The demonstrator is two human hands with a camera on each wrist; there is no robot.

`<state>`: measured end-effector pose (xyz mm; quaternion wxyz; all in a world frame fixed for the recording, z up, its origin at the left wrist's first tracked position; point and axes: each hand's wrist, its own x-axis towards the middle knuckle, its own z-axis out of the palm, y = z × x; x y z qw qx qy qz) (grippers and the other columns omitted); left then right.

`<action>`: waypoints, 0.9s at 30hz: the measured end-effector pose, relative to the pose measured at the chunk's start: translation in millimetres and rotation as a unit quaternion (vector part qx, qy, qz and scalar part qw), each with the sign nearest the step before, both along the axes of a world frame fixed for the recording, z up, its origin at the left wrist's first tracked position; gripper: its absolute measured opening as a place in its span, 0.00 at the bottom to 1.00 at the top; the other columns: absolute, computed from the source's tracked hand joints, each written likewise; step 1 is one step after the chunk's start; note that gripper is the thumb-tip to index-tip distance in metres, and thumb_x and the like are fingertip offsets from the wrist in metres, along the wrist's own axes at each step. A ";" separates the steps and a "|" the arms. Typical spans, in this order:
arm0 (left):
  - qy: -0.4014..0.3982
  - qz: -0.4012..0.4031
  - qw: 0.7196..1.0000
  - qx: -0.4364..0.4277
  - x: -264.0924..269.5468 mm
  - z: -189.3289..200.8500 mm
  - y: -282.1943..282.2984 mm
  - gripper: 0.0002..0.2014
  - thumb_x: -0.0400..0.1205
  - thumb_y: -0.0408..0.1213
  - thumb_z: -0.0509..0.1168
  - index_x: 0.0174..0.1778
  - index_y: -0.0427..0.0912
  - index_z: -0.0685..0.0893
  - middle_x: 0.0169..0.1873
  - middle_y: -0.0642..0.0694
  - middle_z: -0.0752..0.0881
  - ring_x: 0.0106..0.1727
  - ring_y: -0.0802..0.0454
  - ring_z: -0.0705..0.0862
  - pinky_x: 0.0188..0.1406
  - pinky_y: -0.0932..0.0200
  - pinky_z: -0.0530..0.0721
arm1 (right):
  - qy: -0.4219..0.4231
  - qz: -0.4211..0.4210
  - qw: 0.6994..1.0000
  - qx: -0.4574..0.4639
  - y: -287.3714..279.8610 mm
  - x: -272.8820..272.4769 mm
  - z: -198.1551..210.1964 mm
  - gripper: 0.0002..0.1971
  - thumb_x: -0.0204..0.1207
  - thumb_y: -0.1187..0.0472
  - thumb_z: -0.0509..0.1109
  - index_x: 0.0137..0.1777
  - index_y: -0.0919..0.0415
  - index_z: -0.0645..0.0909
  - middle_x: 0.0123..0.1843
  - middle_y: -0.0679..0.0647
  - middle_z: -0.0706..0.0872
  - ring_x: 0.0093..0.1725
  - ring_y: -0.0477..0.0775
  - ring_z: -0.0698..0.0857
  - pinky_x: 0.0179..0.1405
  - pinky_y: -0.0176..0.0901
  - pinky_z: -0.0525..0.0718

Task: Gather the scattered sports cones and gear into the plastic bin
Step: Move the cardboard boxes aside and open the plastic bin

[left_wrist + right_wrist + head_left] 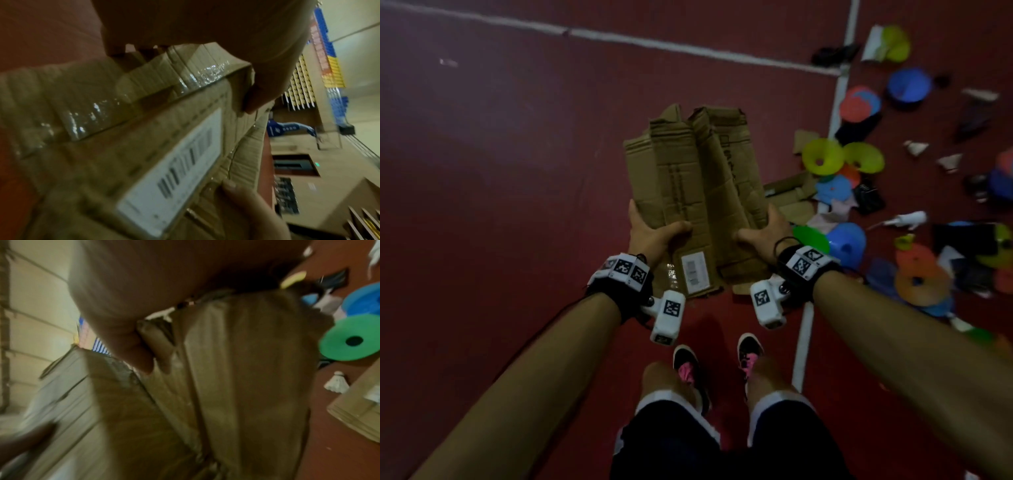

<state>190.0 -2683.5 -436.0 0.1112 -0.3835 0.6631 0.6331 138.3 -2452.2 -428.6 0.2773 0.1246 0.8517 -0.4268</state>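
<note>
From the head view, your left hand (650,233) and right hand (767,233) both grip the flattened brown cardboard box (695,192) between them, thumbs on top, fingers wrapped under its side edges; a white barcode label (695,270) sits on the cardboard between your wrists; the scattered plastic disc cones lie on the dark red court floor (482,171) beyond and beside your right hand: two yellow cones (842,157), a blue cone (847,243) and a green cone (811,238) just past your right wrist, orange cones (917,274) further out; white shuttlecocks (916,149) lie among them; no bin shows.

From the left wrist, your thumb (257,91) presses the taped cardboard edge (185,78) above the label (174,175); a fingertip (236,191) curls under.

The right wrist view is blurred; your thumb (131,344) clamps the cardboard (236,369); the green disc cone (349,340) and a shuttlecock (337,384) lie on the floor beside it.
</note>
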 end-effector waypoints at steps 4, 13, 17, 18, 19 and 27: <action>0.050 -0.105 0.993 0.012 -22.9 96.3 56.6 0.72 0.44 0.64 0.86 0.79 0.70 0.47 0.74 0.45 0.74 0.69 0.43 0.80 0.62 0.37 0.83 | 0.040 -0.036 0.997 0.054 24.9 12.0 106.0 0.50 0.66 0.44 0.77 0.84 0.55 0.54 0.78 0.60 0.71 0.73 0.65 0.75 0.66 0.53 0.78; 0.152 -0.334 0.919 0.143 -8.0 231.6 207.6 0.56 0.58 0.59 0.83 0.79 0.55 0.60 0.65 0.47 0.81 0.61 0.46 0.85 0.57 0.41 0.86 | 0.130 -0.313 0.941 0.023 157.1 117.5 229.4 0.36 0.64 0.47 0.80 0.70 0.56 0.70 0.64 0.55 0.82 0.60 0.60 0.83 0.60 0.56 0.83; 0.104 -0.435 0.882 0.148 -7.1 205.0 307.8 0.52 0.61 0.80 0.66 0.80 0.59 0.66 0.75 0.50 0.76 0.73 0.40 0.77 0.65 0.36 0.79 | 0.135 -0.386 0.913 0.011 233.8 180.6 220.5 0.38 0.54 0.37 0.81 0.65 0.49 0.75 0.55 0.48 0.87 0.50 0.55 0.88 0.50 0.56 0.88; 0.080 -0.467 0.865 0.164 -2.1 202.1 335.2 0.49 0.62 0.82 0.62 0.79 0.61 0.68 0.76 0.50 0.75 0.76 0.39 0.74 0.66 0.34 0.77 | 0.145 -0.409 0.901 0.014 243.3 200.6 234.8 0.38 0.55 0.37 0.81 0.65 0.48 0.75 0.55 0.45 0.86 0.50 0.53 0.87 0.49 0.54 0.88; 0.074 -0.480 0.857 0.171 2.9 197.1 362.4 0.46 0.68 0.80 0.60 0.78 0.58 0.69 0.73 0.49 0.77 0.74 0.39 0.75 0.66 0.34 0.77 | 0.149 -0.437 0.887 0.015 252.2 223.6 250.7 0.36 0.59 0.41 0.82 0.65 0.47 0.72 0.56 0.43 0.84 0.50 0.51 0.85 0.48 0.51 0.86; -0.015 -0.650 0.743 0.161 152.8 282.6 525.8 0.24 0.66 0.56 0.77 0.51 0.44 0.87 0.46 0.41 0.87 0.46 0.42 0.84 0.52 0.48 0.82 | 0.141 -0.553 0.821 -0.009 385.6 394.6 283.8 0.26 0.72 0.53 0.76 0.68 0.55 0.75 0.61 0.53 0.84 0.56 0.55 0.84 0.59 0.52 0.84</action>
